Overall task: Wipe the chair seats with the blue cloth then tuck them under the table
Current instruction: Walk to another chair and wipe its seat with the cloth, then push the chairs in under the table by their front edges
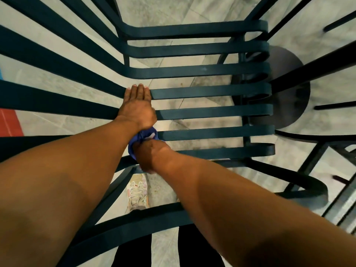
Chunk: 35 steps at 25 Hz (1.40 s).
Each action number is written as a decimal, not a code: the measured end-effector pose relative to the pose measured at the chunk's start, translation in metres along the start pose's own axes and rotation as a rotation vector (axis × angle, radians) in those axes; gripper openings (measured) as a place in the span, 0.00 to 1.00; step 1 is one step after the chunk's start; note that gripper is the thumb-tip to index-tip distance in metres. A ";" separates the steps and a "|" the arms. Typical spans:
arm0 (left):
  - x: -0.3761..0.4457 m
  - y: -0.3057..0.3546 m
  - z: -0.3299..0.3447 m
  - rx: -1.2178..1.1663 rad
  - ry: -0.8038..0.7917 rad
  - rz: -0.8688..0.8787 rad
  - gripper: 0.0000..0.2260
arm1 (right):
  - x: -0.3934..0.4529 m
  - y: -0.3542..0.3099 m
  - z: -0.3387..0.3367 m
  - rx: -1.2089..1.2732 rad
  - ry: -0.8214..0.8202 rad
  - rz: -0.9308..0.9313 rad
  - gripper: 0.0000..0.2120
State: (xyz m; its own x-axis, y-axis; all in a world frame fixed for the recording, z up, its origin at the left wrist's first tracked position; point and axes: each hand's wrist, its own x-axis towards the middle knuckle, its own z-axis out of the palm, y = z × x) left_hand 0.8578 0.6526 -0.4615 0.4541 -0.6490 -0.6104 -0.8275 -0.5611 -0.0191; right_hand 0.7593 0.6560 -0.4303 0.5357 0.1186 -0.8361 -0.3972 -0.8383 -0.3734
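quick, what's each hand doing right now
Left hand: open, fingers straight, resting flat on a chair seat slat.
Right hand: gripping the bunched blue cloth.

A café-style or patio seating area: a dark teal slatted metal chair [202, 91] under the hand [137, 106], a round black pedestal base [289, 89] beyond, on pale stone-tiled floor [163, 10].

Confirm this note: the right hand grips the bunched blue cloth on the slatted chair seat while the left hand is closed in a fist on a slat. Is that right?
Not quite. In the head view the left hand lies flat, fingers straight, on a slat of the chair seat, not in a fist. The right hand does grip the bunched blue cloth on the seat.
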 end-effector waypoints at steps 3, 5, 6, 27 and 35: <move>-0.006 0.001 -0.003 -0.045 -0.037 0.000 0.34 | -0.020 0.037 0.011 0.092 0.087 0.128 0.21; -0.020 0.009 -0.007 -0.113 -0.067 0.034 0.37 | -0.048 0.073 0.021 0.096 0.158 0.256 0.17; -0.029 0.016 -0.009 -0.144 -0.079 0.094 0.38 | -0.065 0.087 0.022 0.063 0.177 0.299 0.15; -0.143 0.067 -0.192 -0.033 0.073 0.672 0.08 | -0.265 0.059 -0.035 0.784 0.861 0.400 0.19; -0.187 0.112 -0.285 0.192 0.175 1.079 0.20 | -0.380 0.034 -0.042 0.638 1.059 0.487 0.26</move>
State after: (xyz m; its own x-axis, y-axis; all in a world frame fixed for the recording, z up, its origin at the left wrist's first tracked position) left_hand 0.7746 0.5649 -0.1243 -0.5074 -0.8214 -0.2606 -0.8475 0.4209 0.3235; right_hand 0.5740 0.5602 -0.1083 0.4420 -0.8335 -0.3316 -0.8348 -0.2471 -0.4919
